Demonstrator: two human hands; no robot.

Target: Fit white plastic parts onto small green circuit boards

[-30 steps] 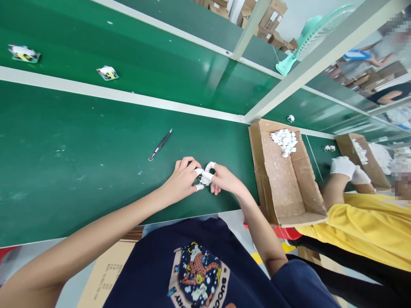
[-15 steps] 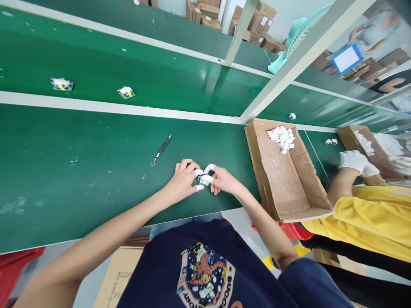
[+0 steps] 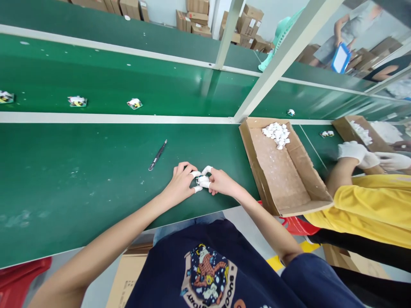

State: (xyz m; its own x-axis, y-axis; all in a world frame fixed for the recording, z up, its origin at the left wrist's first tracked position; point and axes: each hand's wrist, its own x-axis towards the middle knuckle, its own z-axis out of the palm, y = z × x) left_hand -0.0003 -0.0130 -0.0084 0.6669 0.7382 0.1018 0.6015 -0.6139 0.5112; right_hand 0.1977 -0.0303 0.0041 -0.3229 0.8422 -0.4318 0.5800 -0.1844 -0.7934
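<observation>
Between my two hands, just above the green workbench (image 3: 105,184), is a small circuit board (image 3: 202,180) with a white lump on it. My left hand (image 3: 183,182) grips the board's left side between thumb and index finger, both in white finger cots. From the right, my right hand (image 3: 218,180) closes on the same board, its white-covered fingertips on the white lump. The fingers hide much of the board. Black tweezers (image 3: 157,155) lie on the bench up and left of my hands.
A cardboard tray (image 3: 289,184) with white lumps (image 3: 276,134) stands to my right. Beyond the pale rail are several similar boards (image 3: 134,103). A slanted metal post (image 3: 285,60) rises behind the tray. A co-worker in a yellow shirt (image 3: 369,201) with white gloves works at far right.
My head view has shifted a little, bringing another board in at the far left. Both hands stay on the circuit board, with only slight finger movement. The person at the back has turned the blue-framed board.
</observation>
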